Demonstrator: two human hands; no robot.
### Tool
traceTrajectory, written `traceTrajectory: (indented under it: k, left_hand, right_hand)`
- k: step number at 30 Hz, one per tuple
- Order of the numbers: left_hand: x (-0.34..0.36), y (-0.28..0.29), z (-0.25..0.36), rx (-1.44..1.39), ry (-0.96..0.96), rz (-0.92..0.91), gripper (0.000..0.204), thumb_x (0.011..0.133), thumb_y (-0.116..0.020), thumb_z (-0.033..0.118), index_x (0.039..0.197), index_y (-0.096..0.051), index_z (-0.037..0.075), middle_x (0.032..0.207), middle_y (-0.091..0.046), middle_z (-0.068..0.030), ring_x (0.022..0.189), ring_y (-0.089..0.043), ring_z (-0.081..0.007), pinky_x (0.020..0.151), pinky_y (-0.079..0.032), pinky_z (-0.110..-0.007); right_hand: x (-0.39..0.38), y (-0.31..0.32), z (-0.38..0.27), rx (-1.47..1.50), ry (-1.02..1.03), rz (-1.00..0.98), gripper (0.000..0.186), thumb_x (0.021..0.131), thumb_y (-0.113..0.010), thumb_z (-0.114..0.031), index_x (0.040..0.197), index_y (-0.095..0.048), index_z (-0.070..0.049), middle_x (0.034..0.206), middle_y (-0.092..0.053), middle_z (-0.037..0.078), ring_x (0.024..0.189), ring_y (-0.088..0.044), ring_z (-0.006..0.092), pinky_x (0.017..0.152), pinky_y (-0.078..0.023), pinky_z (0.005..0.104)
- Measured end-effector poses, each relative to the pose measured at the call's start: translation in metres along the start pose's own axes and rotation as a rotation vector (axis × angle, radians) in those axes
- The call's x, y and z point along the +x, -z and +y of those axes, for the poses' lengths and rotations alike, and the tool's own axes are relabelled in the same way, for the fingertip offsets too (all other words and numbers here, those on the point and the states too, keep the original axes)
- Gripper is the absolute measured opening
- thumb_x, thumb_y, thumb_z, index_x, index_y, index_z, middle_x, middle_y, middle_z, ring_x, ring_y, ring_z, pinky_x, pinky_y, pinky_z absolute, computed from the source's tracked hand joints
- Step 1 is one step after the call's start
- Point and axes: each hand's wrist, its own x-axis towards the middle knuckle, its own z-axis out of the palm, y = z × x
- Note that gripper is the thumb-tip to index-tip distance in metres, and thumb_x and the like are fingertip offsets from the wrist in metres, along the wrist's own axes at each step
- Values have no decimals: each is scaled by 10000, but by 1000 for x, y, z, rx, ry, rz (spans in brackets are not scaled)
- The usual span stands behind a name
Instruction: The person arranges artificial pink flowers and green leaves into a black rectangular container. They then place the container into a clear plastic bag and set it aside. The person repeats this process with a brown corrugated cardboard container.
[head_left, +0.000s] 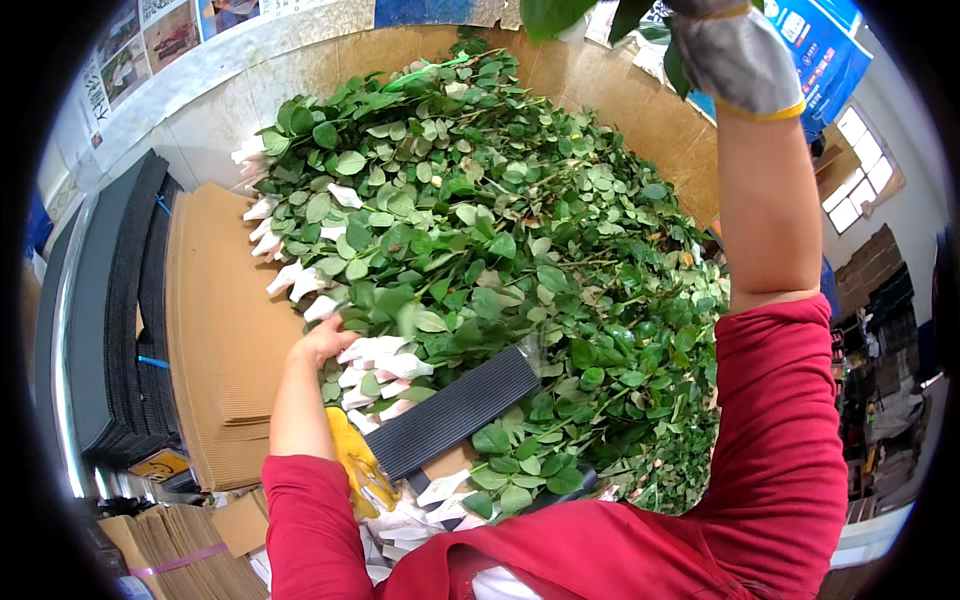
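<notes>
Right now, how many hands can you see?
2: the bare left hand beside the white-covered stem ends, and the gloved right hand at upper right, partly cut off above. Others could be hidden.

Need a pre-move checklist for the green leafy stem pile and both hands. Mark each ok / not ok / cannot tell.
1. Bare left hand at the white-wrapped stem ends: ok, right beside them.
2. Left hand gripping one: cannot tell, its grip is partly hidden.
3. Grey-and-white-gloved, yellow-cuffed right hand fully in view: not ok, raised and cut off by the top edge.
4. White-wrapped ends at the left side of the green leafy stem pile: ok for most, a few lie further in.
5. Near part of the pile unobstructed in view: not ok, a black ribbed rectangular sheet covers some of it.
</notes>
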Motion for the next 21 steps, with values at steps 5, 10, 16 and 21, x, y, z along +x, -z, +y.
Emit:
traceTrajectory:
  k: [5,10,16,21]
  left_hand:
    - [-49,-4,43,757,-134,261,578,768,-768,221,1294,-595,53,1217,-639,-234,1102,-631,-335,946,-506,-410]
    - [-147,-7,203,940,-706,887,368,784,-705,72,1148,-657,96,1072,-638,-196,942,-667,-345,825,-547,-428]
    - [-176,-18,227,733,-1064,841,426,711,-774,19,1120,-666,76,1065,-647,-102,897,-666,-239,809,-544,-359]
    - [-122,-18,140,250,-825,870,707,746,-828,194,1378,-528,91,1394,-528,-163,1253,-537,-292,1071,-428,-427]
  right_hand:
    - [-6,-11,-6,-304,394,-354,418,867,-718,-73,1264,-588,-76,1122,-675,90,1032,-649,200,830,-548,345]
    - [-48,-43,-18,-146,-9,-504,462,877,-711,-231,1290,-565,-84,1172,-657,123,1037,-661,245,846,-556,373]
    - [-155,-161,27,-209,-410,-690,471,781,-764,-278,1204,-645,-107,1091,-701,143,978,-687,294,894,-538,377]
    - [-130,-135,33,-220,-662,-590,378,743,-770,-276,1077,-698,-115,988,-719,148,923,-700,306,835,-552,376]
